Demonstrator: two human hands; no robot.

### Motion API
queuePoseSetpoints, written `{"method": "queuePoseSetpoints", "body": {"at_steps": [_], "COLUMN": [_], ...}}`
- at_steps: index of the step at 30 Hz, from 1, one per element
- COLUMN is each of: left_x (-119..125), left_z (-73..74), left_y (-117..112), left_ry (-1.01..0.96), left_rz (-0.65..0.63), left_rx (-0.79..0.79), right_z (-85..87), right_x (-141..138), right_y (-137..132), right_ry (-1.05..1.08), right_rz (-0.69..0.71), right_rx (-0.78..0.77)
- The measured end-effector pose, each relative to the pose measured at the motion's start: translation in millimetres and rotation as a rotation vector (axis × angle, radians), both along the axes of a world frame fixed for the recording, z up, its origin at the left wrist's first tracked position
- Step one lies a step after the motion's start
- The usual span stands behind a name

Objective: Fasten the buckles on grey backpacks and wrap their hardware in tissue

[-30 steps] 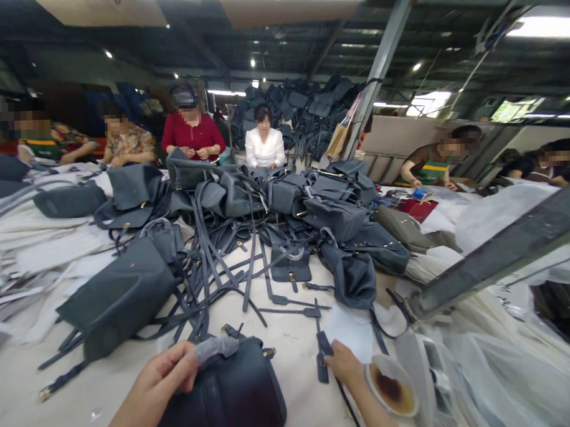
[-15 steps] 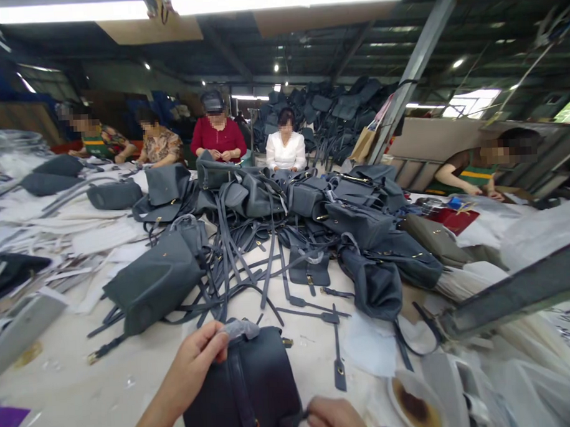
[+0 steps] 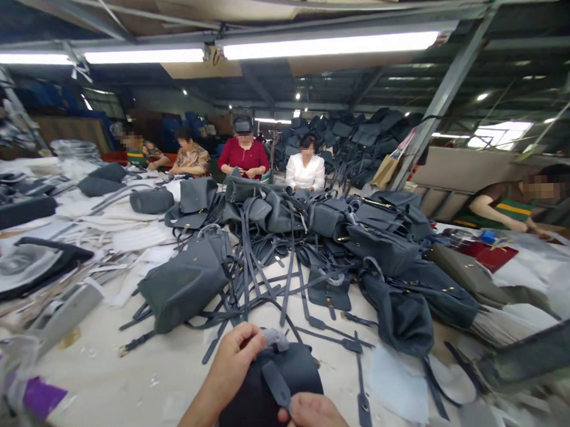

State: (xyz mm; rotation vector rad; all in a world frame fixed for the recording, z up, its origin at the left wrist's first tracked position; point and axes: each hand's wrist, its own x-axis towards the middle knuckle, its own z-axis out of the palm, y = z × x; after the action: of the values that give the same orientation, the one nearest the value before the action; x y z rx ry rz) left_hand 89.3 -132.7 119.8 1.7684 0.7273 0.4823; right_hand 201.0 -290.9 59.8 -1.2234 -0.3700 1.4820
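Purple sheet: a purple sheet [image 3: 43,397] is lying at the far left edge of the table, partly under clear plastic

Work table: a long table covered in white sheeting [image 3: 99,376] is running across the view, carrying offcuts and pieces of bag

Left hand: the person's left hand [image 3: 234,361] is closed, gripping the top of the bag and pinching a grey padded wrap [image 3: 274,339] against it

Bag: a dark slate-blue leather bag [image 3: 247,411] is being held upright at the near edge of the view, its lower part cut off by the frame, with a flat leather strap [image 3: 275,385] hanging down its front

Right hand: the person's right hand [image 3: 316,415] is curled closed against the bag, beside the lower end of the strap, with its grip partly cut off by the frame

Bag pile: a heap of matching slate-blue bags [image 3: 276,217] is lying tangled with long straps just beyond both hands

Strap tab: a loose strap with a metal-fitted tab [image 3: 364,404] is lying just right of the right hand

Co-workers: a person in a red top [image 3: 243,156] and a person in a white blouse [image 3: 305,172] are sitting beyond the heap, working with their own hands
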Motion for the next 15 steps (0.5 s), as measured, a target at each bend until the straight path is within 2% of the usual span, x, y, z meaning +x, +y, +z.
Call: {"method": "queuePoseSetpoints", "body": {"at_steps": [2,5,6,8,11,13,15], "left_x": [-3,-5,-4,0,7,7,0], "left_z": [-3.8,-14.6,-17.7,-19.8,-10.8,-1.0,6.1], "left_y": [-6,-13,-13,-9,0,2,-4], "left_ry": [-0.044,-0.082,-0.082,-0.069,-0.073,-0.092,-0.091], "left_rz": [0.039,0.169,0.188,0.146,0.076,0.137,0.154], "left_rx": [0.006,-0.072,-0.104,-0.149,-0.150,0.044,0.348], "right_z": [4.3,17.6,21.3,24.6,19.4,11.5,3.4], "right_x": [-14,-25,-27,-25,-17,-10,-6], "right_y": [27,59,65,70,61,49,36], "right_ry": [-0.038,-0.115,-0.136,-0.172,-0.191,-0.195,-0.210], "right_rz": [-0.107,-0.237,-0.235,-0.196,-0.129,-0.011,0.148], "right_rx": [0.000,0.092,0.122,0.138,0.115,0.072,0.054]}}
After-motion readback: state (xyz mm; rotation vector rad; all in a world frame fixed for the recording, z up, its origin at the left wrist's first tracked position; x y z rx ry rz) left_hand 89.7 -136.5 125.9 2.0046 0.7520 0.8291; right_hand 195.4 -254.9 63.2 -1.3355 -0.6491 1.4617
